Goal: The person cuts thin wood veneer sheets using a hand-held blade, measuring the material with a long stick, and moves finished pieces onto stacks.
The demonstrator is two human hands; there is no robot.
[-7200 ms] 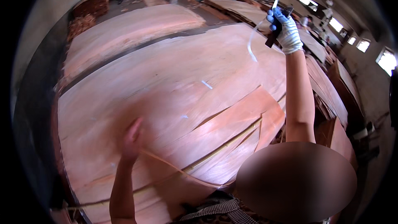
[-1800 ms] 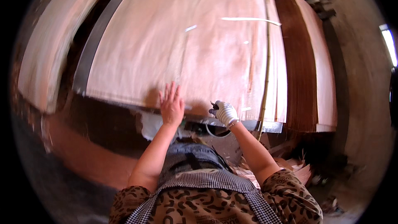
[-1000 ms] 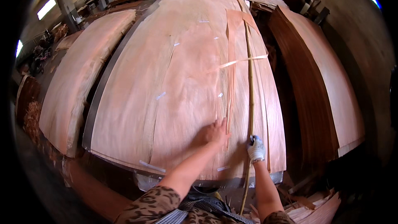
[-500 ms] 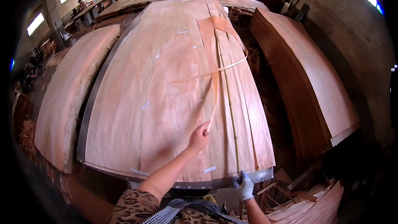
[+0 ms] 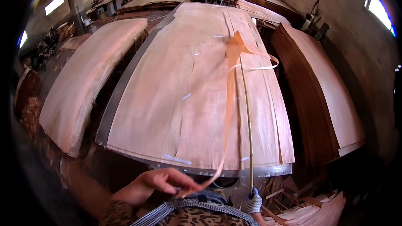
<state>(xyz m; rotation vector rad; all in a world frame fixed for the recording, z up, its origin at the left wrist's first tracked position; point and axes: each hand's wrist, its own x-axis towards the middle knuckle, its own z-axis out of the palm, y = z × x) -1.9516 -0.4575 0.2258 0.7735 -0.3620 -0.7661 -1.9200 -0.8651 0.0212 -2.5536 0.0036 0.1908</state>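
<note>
Long thin orange veneer strip [image 5: 229,100] arching above the sheet, beside a slim upright bamboo stick [image 5: 248,117]

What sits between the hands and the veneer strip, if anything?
Nothing visible. The left hand already pinches the near end of the veneer strip, which lifts off the big veneer sheet. The gloved right hand grips the thin stick beside it.
</note>
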